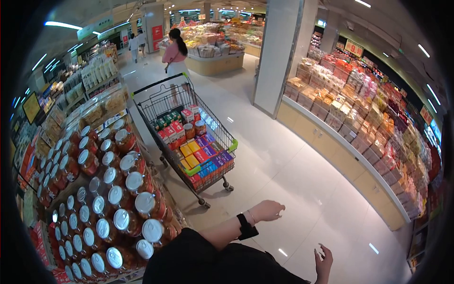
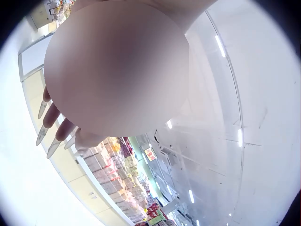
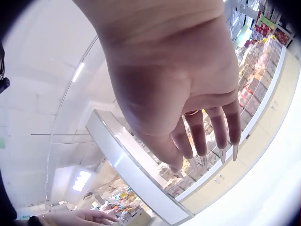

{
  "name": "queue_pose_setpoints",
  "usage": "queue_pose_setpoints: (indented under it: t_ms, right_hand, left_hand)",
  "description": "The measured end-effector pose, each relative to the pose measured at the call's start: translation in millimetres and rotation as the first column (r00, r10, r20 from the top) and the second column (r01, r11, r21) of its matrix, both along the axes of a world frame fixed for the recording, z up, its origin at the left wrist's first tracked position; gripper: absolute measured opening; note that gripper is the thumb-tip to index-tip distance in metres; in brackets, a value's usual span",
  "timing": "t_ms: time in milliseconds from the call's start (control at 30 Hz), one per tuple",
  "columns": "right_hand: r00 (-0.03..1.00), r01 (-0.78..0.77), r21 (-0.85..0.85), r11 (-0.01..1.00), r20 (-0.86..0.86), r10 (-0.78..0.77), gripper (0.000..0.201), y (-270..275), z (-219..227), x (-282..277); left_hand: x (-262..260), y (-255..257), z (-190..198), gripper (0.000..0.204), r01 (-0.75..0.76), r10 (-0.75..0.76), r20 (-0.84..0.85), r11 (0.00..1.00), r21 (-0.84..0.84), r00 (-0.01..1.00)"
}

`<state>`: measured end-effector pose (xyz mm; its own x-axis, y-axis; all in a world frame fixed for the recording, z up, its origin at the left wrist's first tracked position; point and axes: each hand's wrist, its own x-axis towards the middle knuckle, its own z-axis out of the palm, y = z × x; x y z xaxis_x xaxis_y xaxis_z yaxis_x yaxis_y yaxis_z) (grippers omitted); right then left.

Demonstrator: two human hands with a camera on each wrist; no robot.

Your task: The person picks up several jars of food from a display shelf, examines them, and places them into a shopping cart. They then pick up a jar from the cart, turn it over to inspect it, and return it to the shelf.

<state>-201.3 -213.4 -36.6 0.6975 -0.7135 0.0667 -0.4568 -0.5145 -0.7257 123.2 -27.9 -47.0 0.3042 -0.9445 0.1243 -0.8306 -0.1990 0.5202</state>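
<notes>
My left hand [image 1: 267, 210] is held out over the floor with loosely bent fingers and nothing in them; a black band circles its wrist. Lower right in the head view, my right hand [image 1: 324, 265] hangs empty, fingers slightly spread. In the left wrist view a round blur hides most of the palm, with fingers [image 2: 51, 115] showing beside it. The right wrist view shows the right palm [image 3: 174, 84] and long-nailed fingers, nothing held. The left hand also appears there [image 3: 80, 219]. Neither hand touches the shopping cart [image 1: 163, 102], which holds boxes and jars [image 1: 200, 127].
Stacked lidded jars [image 1: 113, 194] fill a display on the left. Right of the aisle, a long counter [image 1: 340, 156] carries packaged food, beside a pillar [image 1: 279, 57]. A person in a pink top [image 1: 175, 53] stands beyond the cart, and two people are farther off.
</notes>
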Motion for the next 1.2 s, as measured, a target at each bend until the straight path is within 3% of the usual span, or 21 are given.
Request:
queue_pose_setpoints:
  t_ms: [133, 233, 433, 533, 633, 667, 733, 833, 900, 933, 1000, 1033, 1200]
  right_hand:
    - [0.999, -0.043, 0.031, 0.999, 0.010, 0.043, 0.036, -22, 5, 77]
    - [0.997, -0.061, 0.099, 0.993, -0.048, 0.066, 0.034, -51, -11, 116]
    - [0.984, -0.152, 0.046, 0.987, -0.090, 0.155, 0.030, -156, -35, 224]
    - [0.976, -0.214, 0.030, 0.976, -0.032, 0.215, 0.027, -219, -35, 327]
    - [0.936, -0.349, 0.001, 0.937, 0.036, 0.349, 0.025, -239, -1, 453]
    - [0.924, -0.382, 0.002, 0.924, 0.033, 0.382, 0.025, -237, 14, 493]
    - [0.765, -0.632, -0.108, 0.767, 0.074, 0.640, 0.028, -219, 44, 570]
    - [0.541, -0.826, -0.127, 0.549, 0.092, 0.836, 0.032, -184, 50, 662]
    - [0.373, -0.911, -0.177, 0.372, 0.028, 0.927, 0.034, -150, 45, 717]
    - [0.283, -0.941, -0.203, 0.272, -0.023, 0.959, 0.034, -129, 46, 738]
    - [0.179, -0.970, -0.179, 0.167, -0.054, 0.982, 0.036, -82, 55, 776]
    - [0.102, -0.985, -0.147, 0.090, -0.073, 0.992, 0.037, -61, 58, 794]
    - [-0.139, -0.981, -0.132, -0.144, -0.046, 0.989, 0.039, 41, 66, 874]
  left_hand:
    - [69, -8, 3, 0.028, -0.105, 0.105, 0.024, 0.994, 0.019, 0.994]
    - [112, -5, -20, 0.030, -0.162, 0.163, -0.038, 0.987, 0.016, 0.986]
    - [193, 36, -57, 0.035, -0.419, 0.431, -0.053, 0.894, 0.161, 0.901]
    - [223, 72, -55, 0.033, -0.605, 0.623, -0.015, 0.766, 0.217, 0.782]
    - [237, 107, -71, 0.029, -0.791, 0.800, 0.091, 0.558, 0.251, 0.593]
    - [237, 113, -69, 0.029, -0.809, 0.820, 0.090, 0.530, 0.253, 0.565]
    - [241, 116, -67, 0.030, -0.879, 0.908, 0.060, 0.384, 0.282, 0.415]
    - [240, 115, -90, 0.033, -0.954, 0.959, 0.067, 0.265, 0.138, 0.276]
    - [237, 111, -90, 0.035, -0.961, 0.974, -0.003, 0.225, 0.160, 0.228]
    - [234, 110, -88, 0.037, -0.960, 0.977, -0.061, 0.213, 0.182, 0.205]
    - [230, 117, -90, 0.039, -0.976, 0.982, -0.106, 0.171, 0.138, 0.157]
    - [229, 122, -94, 0.040, -0.984, 0.990, -0.104, 0.112, 0.140, 0.098]
    - [238, 142, -91, 0.038, -0.969, 0.984, -0.156, -0.052, 0.243, -0.092]
